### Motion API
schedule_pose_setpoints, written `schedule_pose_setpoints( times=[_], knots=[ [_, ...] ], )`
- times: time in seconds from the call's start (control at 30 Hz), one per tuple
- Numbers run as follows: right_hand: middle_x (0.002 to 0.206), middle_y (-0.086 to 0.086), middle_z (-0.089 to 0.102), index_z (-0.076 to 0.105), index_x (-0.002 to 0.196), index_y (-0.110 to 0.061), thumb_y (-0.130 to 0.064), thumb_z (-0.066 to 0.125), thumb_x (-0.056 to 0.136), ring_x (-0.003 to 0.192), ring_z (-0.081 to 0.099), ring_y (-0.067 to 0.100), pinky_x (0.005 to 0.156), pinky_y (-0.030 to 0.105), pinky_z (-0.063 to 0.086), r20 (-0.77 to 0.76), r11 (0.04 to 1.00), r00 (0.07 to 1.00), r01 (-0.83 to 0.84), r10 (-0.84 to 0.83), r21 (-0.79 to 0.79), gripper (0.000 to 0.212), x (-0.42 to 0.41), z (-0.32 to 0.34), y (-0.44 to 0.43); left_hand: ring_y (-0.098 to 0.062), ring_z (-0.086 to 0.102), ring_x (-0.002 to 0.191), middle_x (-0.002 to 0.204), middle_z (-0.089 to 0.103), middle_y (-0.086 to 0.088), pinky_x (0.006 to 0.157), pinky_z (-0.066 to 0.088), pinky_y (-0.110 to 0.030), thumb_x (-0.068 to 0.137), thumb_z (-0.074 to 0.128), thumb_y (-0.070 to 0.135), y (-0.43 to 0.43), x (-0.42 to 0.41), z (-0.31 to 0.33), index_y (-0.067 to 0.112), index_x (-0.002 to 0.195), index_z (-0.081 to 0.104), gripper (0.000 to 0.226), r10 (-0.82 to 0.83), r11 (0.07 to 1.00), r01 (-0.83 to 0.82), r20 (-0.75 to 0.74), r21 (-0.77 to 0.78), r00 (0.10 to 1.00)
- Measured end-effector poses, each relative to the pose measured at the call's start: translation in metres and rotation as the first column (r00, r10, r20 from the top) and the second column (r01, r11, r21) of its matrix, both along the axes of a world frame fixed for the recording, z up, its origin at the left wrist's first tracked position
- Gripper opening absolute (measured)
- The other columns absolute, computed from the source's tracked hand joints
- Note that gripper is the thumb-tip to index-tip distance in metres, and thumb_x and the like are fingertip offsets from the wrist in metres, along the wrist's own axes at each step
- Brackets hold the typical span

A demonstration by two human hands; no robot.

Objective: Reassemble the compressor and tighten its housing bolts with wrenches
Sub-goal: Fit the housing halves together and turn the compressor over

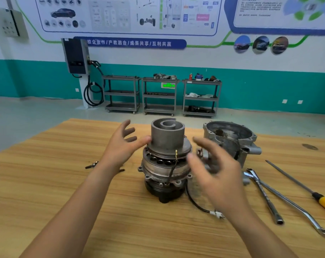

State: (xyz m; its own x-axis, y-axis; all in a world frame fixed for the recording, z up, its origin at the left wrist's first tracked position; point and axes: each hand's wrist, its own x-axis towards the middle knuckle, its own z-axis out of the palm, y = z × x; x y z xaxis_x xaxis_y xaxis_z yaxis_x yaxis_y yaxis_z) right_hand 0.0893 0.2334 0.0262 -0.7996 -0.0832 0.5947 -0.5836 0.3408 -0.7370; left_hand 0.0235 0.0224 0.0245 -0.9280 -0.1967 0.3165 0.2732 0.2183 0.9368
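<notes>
The compressor body stands upright in the middle of the wooden table. A grey scroll piece with a spiral top sits on it. My left hand is spread open just left of the scroll, its thumb tip close to the scroll's wall. Blurred by motion, my right hand hovers with fingers spread to the right of the compressor, holding nothing. The aluminium housing shell lies open behind my right hand. Two wrenches lie at the right.
A yellow-handled screwdriver lies right of the wrenches. Loose bolts rest left of my left arm. A black cable with a white plug trails from the compressor. Beyond the table stand three grey carts and a wall charger.
</notes>
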Motion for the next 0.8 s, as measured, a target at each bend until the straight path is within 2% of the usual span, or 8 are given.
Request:
schedule_pose_setpoints(
  times=[0.07,0.17,0.3,0.4,0.47,0.57,0.7,0.8],
  knots=[
    [0.126,-0.028,0.052,0.049,0.124,-0.042,-0.032,0.054,0.091,0.116,0.046,-0.008,0.096,0.018,0.041,0.152,0.979,0.987,-0.01,0.041,-0.202,0.035,-0.021,0.001,0.004,-0.003,0.054,0.103,0.143,0.044,0.001,0.073,0.044,-0.017,0.055,0.073,0.051,0.004,0.004,-0.002,0.028,0.146,0.024,0.106,-0.041,0.999,0.042,-0.023,0.03,0.999],
    [0.144,-0.012,0.038,0.03,0.145,-0.03,-0.025,0.045,0.097,0.113,0.035,-0.005,0.073,0.002,0.034,0.367,0.957,0.911,-0.086,0.188,-0.278,0.05,-0.043,-0.003,-0.001,-0.017,0.042,0.127,0.152,0.028,0.002,0.092,0.042,-0.03,0.042,0.078,0.059,0.021,0.007,-0.003,0.04,0.147,0.008,0.128,-0.18,0.975,0.183,0.033,-0.13,0.983],
    [0.119,-0.03,0.049,0.038,0.14,-0.029,-0.024,0.043,0.097,0.088,0.045,-0.03,0.065,-0.005,0.037,0.293,0.964,0.945,-0.067,0.144,-0.259,0.044,-0.026,-0.02,0.0,-0.021,0.026,0.137,0.156,0.015,0.002,0.106,0.034,-0.046,0.053,0.078,0.042,0.011,0.006,-0.006,0.034,0.148,0.01,0.118,0.032,0.987,-0.033,-0.009,-0.156,0.999],
    [0.098,-0.03,0.065,0.067,0.107,-0.031,-0.031,0.041,0.084,0.1,0.054,-0.014,0.086,0.016,0.039,0.176,0.938,0.984,0.031,0.033,-0.345,0.035,-0.013,-0.025,0.012,-0.022,0.035,0.134,0.152,0.027,-0.004,0.091,0.047,-0.035,0.068,0.075,0.039,-0.007,0.007,-0.009,0.023,0.147,0.022,0.097,0.269,0.959,-0.27,-0.03,-0.085,0.963],
    [0.106,-0.016,0.067,0.063,0.104,-0.039,-0.026,0.042,0.088,0.106,0.055,-0.005,0.088,0.021,0.04,0.188,0.914,0.982,0.059,0.019,-0.402,0.029,-0.014,-0.02,0.012,-0.018,0.041,0.129,0.149,0.034,-0.003,0.079,0.044,-0.023,0.063,0.072,0.045,-0.01,0.01,-0.009,0.024,0.146,0.023,0.099,0.136,0.99,-0.137,-0.037,-0.023,0.99],
    [0.132,-0.009,0.052,0.043,0.134,-0.032,-0.013,0.035,0.098,0.095,0.048,-0.019,0.085,0.012,0.033,0.295,0.933,0.948,-0.009,0.123,-0.36,0.042,-0.025,-0.006,0.002,-0.014,0.036,0.132,0.152,0.026,0.003,0.095,0.041,-0.032,0.058,0.082,0.043,-0.002,0.017,-0.013,0.036,0.147,0.014,0.112,-0.216,0.97,0.22,0.052,-0.1,0.975],
    [0.141,-0.006,0.044,0.03,0.144,-0.031,-0.013,0.032,0.099,0.102,0.042,-0.009,0.092,0.023,0.026,0.327,0.946,0.933,-0.04,0.151,-0.322,0.049,-0.035,-0.003,-0.003,-0.011,0.033,0.132,0.155,0.018,0.006,0.089,0.042,-0.028,0.059,0.078,0.039,0.001,0.021,-0.02,0.041,0.146,0.01,0.111,-0.246,0.965,0.248,0.04,-0.079,0.969],
    [0.126,-0.011,0.051,0.038,0.14,-0.029,-0.01,0.038,0.097,0.089,0.042,-0.02,0.079,0.012,0.033,0.312,0.943,0.946,0.017,0.092,-0.331,0.047,-0.043,-0.008,0.006,-0.012,0.038,0.128,0.153,0.024,0.005,0.09,0.043,-0.031,0.051,0.075,0.043,0.003,0.025,-0.022,0.043,0.145,0.011,0.113,-0.232,0.972,0.234,0.054,-0.03,0.971]
  ],
)
